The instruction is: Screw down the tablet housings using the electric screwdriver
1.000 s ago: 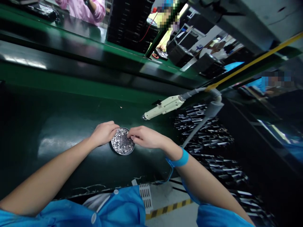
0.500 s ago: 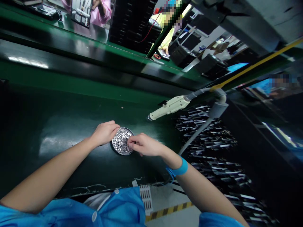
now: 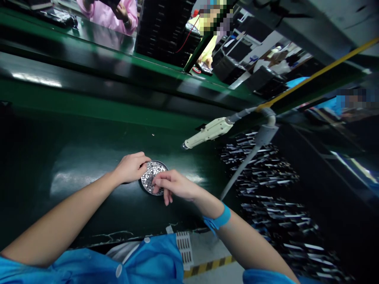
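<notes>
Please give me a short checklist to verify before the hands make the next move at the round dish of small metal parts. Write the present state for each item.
1. Round dish lies flat on the dark green bench: ok.
2. Left hand steadies the dish at its left rim: ok.
3. Right hand is over the dish, fingertips pinched at the small metal parts: ok.
4. A part is really gripped between the fingers: cannot tell, too small.
5. Hanging electric screwdriver is apart from both hands: ok.
6. Blue wrist strap sits on the right wrist: ok.
</notes>
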The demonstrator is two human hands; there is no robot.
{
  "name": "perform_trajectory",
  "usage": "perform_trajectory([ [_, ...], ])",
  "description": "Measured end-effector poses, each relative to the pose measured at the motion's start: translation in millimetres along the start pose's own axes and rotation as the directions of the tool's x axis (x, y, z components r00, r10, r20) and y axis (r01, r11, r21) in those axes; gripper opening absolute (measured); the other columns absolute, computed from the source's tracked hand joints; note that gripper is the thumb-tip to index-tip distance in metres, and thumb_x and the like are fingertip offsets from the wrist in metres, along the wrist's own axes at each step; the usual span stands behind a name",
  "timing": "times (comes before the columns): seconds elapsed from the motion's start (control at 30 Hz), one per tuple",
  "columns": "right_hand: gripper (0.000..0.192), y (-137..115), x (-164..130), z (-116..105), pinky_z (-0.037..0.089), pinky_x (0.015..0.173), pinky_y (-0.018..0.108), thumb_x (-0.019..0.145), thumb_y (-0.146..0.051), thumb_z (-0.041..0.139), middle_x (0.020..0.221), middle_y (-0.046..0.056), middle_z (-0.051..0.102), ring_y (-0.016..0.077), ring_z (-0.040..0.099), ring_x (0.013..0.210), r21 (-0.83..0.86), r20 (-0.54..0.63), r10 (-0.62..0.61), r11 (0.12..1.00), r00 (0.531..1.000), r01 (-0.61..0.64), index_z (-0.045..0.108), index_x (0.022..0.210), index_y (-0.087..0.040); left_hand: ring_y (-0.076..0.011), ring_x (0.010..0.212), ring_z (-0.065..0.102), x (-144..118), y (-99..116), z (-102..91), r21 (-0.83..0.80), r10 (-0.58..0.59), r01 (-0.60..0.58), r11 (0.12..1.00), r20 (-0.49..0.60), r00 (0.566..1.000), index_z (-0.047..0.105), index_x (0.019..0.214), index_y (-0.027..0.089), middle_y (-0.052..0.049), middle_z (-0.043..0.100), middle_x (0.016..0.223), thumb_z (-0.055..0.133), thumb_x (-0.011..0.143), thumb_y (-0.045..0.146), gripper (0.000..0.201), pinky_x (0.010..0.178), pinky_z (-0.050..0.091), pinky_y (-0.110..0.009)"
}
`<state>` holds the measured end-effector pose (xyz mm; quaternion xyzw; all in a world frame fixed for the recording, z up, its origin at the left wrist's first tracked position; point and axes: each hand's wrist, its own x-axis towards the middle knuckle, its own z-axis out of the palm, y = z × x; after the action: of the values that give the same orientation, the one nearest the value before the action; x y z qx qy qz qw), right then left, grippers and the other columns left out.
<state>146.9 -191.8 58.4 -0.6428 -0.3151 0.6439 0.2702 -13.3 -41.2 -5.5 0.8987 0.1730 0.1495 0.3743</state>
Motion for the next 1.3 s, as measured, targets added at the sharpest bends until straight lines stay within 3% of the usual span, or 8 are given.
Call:
perform_trajectory([
  [0.2, 0.037, 4, -6, 8, 0.050, 0.041, 0.020, 0.086, -0.048, 0.073, 0.092, 0.011, 0.080, 0.0126, 0.069, 0.048, 0.247, -0.205, -0.028, 0.966, 0.978, 0.080, 0.069, 0.100, -0.014, -0.0187, 0.090, 0.068, 0, -4, 0.8, -0.009, 0.041, -0.041, 0.999, 0.005, 0.999, 0.074, 0.119, 0.022, -0.005, 0.071, 0.102, 0.047, 0.097, 0.022, 0.035, 0.077, 0.049, -0.029],
  [0.4, 0.046, 15, -6, 23, 0.062, 0.075, 0.027, 0.080, -0.052, 0.081, 0.096, 0.013, 0.080, 0.0169, 0.077, 0.080, 0.361, -0.200, -0.067, 0.923, 0.978, 0.137, 0.074, 0.099, -0.011, -0.0186, 0.096, 0.069, 0, -4, -0.9, -0.047, 0.051, -0.050, 0.998, 0.033, 0.998, 0.073, 0.121, 0.024, -0.004, 0.072, 0.108, 0.044, 0.098, 0.019, 0.038, 0.083, 0.051, -0.030],
  [0.6, 0.050, 14, -3, 27, 0.061, 0.089, 0.036, 0.079, -0.052, 0.081, 0.107, 0.017, 0.080, 0.0251, 0.079, 0.098, 0.516, -0.269, -0.090, 0.827, 0.959, 0.223, 0.074, 0.108, -0.012, -0.0184, 0.095, 0.069, 0, -3, -1.6, -0.054, 0.066, -0.064, 0.996, 0.028, 0.997, 0.075, 0.120, 0.022, -0.005, 0.073, 0.107, 0.044, 0.098, 0.019, 0.038, 0.083, 0.052, -0.029],
  [0.77, 0.047, 18, -10, 37, 0.059, 0.097, 0.043, 0.084, -0.048, 0.077, 0.116, 0.019, 0.078, 0.0285, 0.077, 0.105, 0.555, -0.261, -0.053, 0.809, 0.964, 0.194, 0.073, 0.114, -0.012, -0.0188, 0.094, 0.070, 1, -4, -0.4, -0.068, 0.045, -0.044, 0.997, 0.023, 0.999, 0.075, 0.118, 0.023, -0.004, 0.074, 0.105, 0.046, 0.096, 0.018, 0.037, 0.082, 0.052, -0.030],
  [1.0, 0.039, 21, -7, 46, 0.049, 0.113, 0.050, 0.091, -0.048, 0.069, 0.120, 0.017, 0.077, 0.0299, 0.073, 0.117, 0.665, -0.393, -0.076, 0.665, 0.916, 0.340, 0.071, 0.110, -0.014, -0.0172, 0.091, 0.069, 1, -1, -3.0, -0.081, 0.051, -0.049, 0.995, 0.023, 0.998, 0.077, 0.113, 0.022, -0.003, 0.074, 0.102, 0.046, 0.095, 0.017, 0.036, 0.081, 0.051, -0.028],
  [1.17, 0.038, 22, 0, 52, 0.049, 0.114, 0.050, 0.089, -0.046, 0.070, 0.120, 0.017, 0.077, 0.0293, 0.073, 0.117, 0.684, -0.347, -0.081, 0.660, 0.934, 0.311, 0.071, 0.111, -0.014, -0.0173, 0.091, 0.069, 1, -1, -3.6, -0.086, 0.032, -0.030, 0.996, 0.026, 0.999, 0.076, 0.114, 0.021, -0.004, 0.074, 0.103, 0.045, 0.095, 0.017, 0.036, 0.081, 0.051, -0.028],
  [1.23, 0.037, 23, 3, 50, 0.050, 0.114, 0.048, 0.090, -0.046, 0.069, 0.121, 0.016, 0.077, 0.0280, 0.073, 0.117, 0.647, -0.410, -0.101, 0.668, 0.906, 0.368, 0.071, 0.109, -0.015, -0.0173, 0.091, 0.069, 2, -1, -4.0, -0.081, 0.035, -0.033, 0.996, 0.025, 0.999, 0.077, 0.113, 0.021, -0.004, 0.074, 0.103, 0.045, 0.096, 0.017, 0.036, 0.081, 0.051, -0.028],
  [1.3, 0.038, 24, 1, 44, 0.054, 0.108, 0.050, 0.094, -0.050, 0.062, 0.117, 0.016, 0.077, 0.0281, 0.075, 0.109, 0.511, -0.482, -0.159, 0.747, 0.861, 0.424, 0.071, 0.110, -0.017, -0.0171, 0.090, 0.069, 2, 0, -4.4, -0.074, 0.039, -0.037, 0.997, 0.026, 0.999, 0.077, 0.113, 0.021, -0.004, 0.074, 0.103, 0.045, 0.096, 0.017, 0.036, 0.080, 0.051, -0.028],
])
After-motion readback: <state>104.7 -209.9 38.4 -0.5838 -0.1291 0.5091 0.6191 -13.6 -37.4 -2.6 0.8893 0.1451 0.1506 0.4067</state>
